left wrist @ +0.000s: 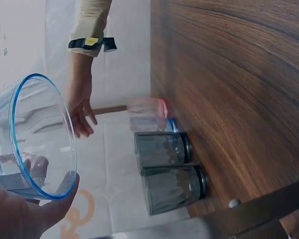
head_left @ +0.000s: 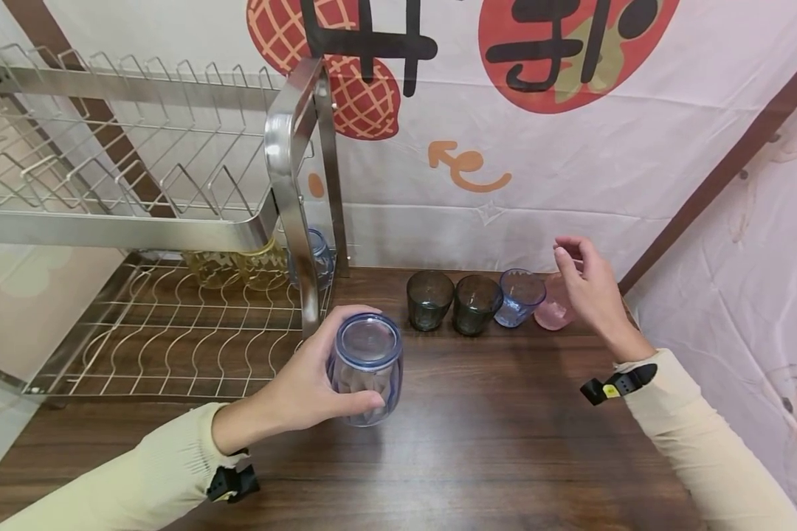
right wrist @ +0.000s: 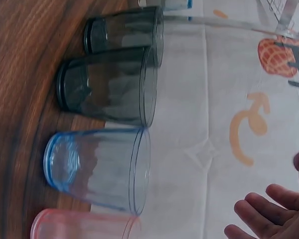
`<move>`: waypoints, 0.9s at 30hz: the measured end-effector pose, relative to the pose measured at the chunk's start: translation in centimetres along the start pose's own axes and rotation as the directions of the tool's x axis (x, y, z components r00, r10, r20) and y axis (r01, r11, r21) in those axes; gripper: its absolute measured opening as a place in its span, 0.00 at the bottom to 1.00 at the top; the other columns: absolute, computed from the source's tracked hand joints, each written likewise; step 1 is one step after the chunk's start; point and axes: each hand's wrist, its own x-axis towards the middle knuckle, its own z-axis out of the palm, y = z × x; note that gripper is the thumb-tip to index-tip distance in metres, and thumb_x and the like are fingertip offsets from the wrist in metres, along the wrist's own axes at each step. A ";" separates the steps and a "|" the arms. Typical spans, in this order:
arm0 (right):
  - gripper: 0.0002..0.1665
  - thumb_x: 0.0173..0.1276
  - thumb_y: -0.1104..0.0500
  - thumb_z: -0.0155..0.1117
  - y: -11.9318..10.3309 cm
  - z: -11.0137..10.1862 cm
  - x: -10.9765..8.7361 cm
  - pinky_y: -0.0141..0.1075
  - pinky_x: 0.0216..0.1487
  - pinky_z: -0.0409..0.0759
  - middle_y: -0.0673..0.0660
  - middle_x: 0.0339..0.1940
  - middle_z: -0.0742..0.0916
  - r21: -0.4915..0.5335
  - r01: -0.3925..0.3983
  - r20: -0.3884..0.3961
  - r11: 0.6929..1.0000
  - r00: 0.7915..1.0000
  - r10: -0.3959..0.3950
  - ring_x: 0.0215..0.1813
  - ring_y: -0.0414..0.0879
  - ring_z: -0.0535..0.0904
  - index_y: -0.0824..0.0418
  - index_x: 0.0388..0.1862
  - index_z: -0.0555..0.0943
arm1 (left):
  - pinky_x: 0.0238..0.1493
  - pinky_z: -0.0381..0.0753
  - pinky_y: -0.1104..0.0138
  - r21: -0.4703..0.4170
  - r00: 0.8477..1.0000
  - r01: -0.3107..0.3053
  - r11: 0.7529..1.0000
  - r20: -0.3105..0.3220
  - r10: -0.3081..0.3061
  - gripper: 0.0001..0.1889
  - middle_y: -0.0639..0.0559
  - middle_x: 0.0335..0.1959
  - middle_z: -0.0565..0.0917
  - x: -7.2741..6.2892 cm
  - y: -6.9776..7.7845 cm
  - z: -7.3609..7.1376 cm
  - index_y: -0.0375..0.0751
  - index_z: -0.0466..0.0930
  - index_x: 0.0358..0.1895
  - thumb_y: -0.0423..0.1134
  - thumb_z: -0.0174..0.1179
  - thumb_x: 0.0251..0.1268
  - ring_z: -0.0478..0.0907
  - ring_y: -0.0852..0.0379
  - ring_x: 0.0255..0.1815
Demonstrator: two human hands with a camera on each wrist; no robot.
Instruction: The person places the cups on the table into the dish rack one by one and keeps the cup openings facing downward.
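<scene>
Upside down, a clear blue-rimmed glass (head_left: pixel 370 369) is held above the table by my left hand (head_left: pixel 305 380), fingers and thumb wrapped round its sides. In the left wrist view, the wide mouth of this glass (left wrist: pixel 42 137) points toward the tabletop. My right hand (head_left: pixel 591 291) is raised beside and above a pink glass (head_left: pixel 553 304), its fingers loosely bent and holding nothing. Left of the pink glass stand a blue glass (right wrist: pixel 97 167) and two dark grey glasses (head_left: pixel 429 301), all upright in a row along the back wall.
A two-tier metal dish rack (head_left: pixel 292 162) occupies the left side. On its lower shelf are yellow glasses (head_left: pixel 262 267) and another blue glass (head_left: pixel 319 258). A printed cloth (head_left: pixel 405 177) hangs behind the brown wooden table (head_left: pixel 478 442).
</scene>
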 end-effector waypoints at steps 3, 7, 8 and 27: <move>0.26 0.81 0.53 0.53 0.5 -0.3 0.2 0.60 0.67 0.71 0.70 0.62 0.79 -0.013 -0.027 0.011 1.000 1.000 0.027 0.66 0.66 0.75 0.71 0.67 0.71 | 0.62 0.76 0.62 -0.002 1.000 -0.001 1.000 -0.006 0.001 0.47 0.50 0.60 0.79 -0.5 0.2 -0.5 0.47 0.64 0.72 0.33 0.81 0.46 0.80 0.51 0.56; 0.26 0.79 0.56 0.57 1.4 -0.8 0.5 0.59 0.67 0.71 0.71 0.64 0.79 -0.047 -0.062 0.004 0.997 0.998 0.062 0.66 0.65 0.75 0.71 0.67 0.70 | 0.61 0.77 0.62 -0.011 1.000 -0.006 1.000 -0.002 0.006 0.48 0.49 0.59 0.79 -1.1 0.5 -1.1 0.48 0.63 0.73 0.34 0.81 0.47 0.80 0.51 0.56; 0.27 0.78 0.56 0.57 1.7 -0.9 0.6 0.59 0.67 0.71 0.71 0.64 0.78 -0.056 -0.072 0.002 0.996 0.997 0.072 0.66 0.65 0.75 0.71 0.67 0.70 | 0.61 0.77 0.62 -0.009 1.000 -0.013 1.000 0.000 0.013 0.48 0.49 0.60 0.79 -1.2 0.6 -1.2 0.48 0.62 0.73 0.34 0.81 0.47 0.80 0.52 0.56; 0.29 0.75 0.59 0.58 5.9 -2.3 1.2 0.60 0.67 0.71 0.76 0.64 0.76 -0.134 -0.205 0.059 0.969 0.975 0.215 0.65 0.69 0.74 0.74 0.68 0.66 | 0.60 0.77 0.68 -0.046 0.999 -0.029 0.999 -0.039 0.028 0.50 0.43 0.62 0.78 -3.2 1.5 -4.2 0.35 0.62 0.72 0.20 0.76 0.38 0.79 0.53 0.59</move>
